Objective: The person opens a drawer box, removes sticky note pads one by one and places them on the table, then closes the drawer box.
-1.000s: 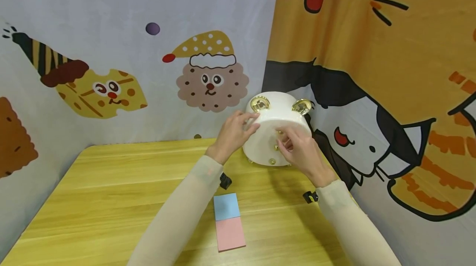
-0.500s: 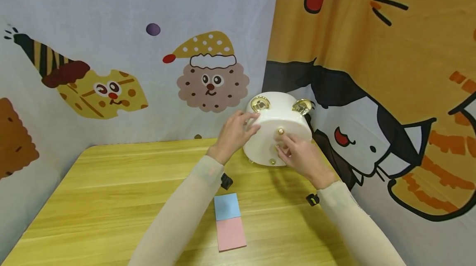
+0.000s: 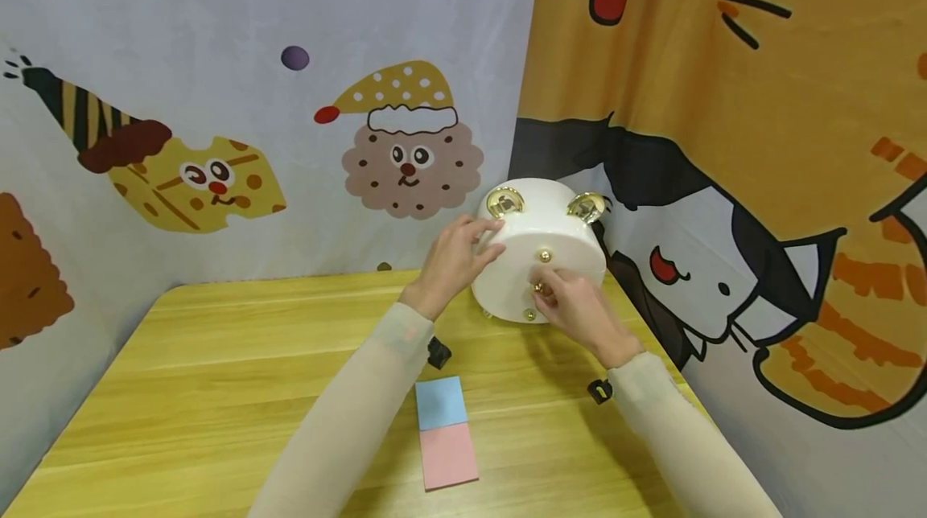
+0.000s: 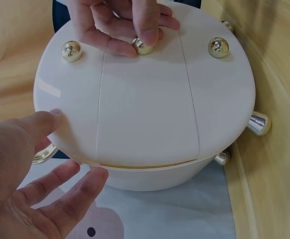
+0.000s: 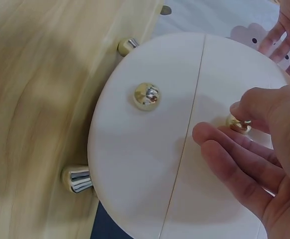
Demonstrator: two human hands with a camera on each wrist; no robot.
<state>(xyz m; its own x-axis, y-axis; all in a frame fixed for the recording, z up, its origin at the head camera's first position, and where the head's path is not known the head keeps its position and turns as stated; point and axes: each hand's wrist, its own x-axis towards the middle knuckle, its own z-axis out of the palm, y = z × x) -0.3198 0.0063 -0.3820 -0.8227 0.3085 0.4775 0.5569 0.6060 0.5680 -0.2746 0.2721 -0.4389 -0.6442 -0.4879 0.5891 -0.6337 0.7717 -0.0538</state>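
Observation:
A white rounded drawer box (image 3: 507,281) with gold ear-shaped pieces on top stands at the table's far right corner. Its front has three drawers, each with a round gold knob. My right hand (image 3: 579,310) pinches the middle knob (image 5: 238,124) between thumb and forefinger, its other fingers loosely bent near the drawer front. At the box's upper left edge is my left hand (image 3: 452,261), its thumb against the front and its fingers at the side in the left wrist view. The top knob (image 3: 545,256) and bottom knob (image 3: 530,314) are free of the hands.
A blue paper square (image 3: 442,403) and a pink paper square (image 3: 449,456) lie joined edge to edge on the wooden table (image 3: 253,389). Cartoon-printed curtains (image 3: 239,19) hang close behind and to the right of the box. Short gold feet (image 5: 77,178) hold the box up.
My right hand has come down from beside the top knob to the middle knob, now pinched. The left hand keeps its place at the box's edge.

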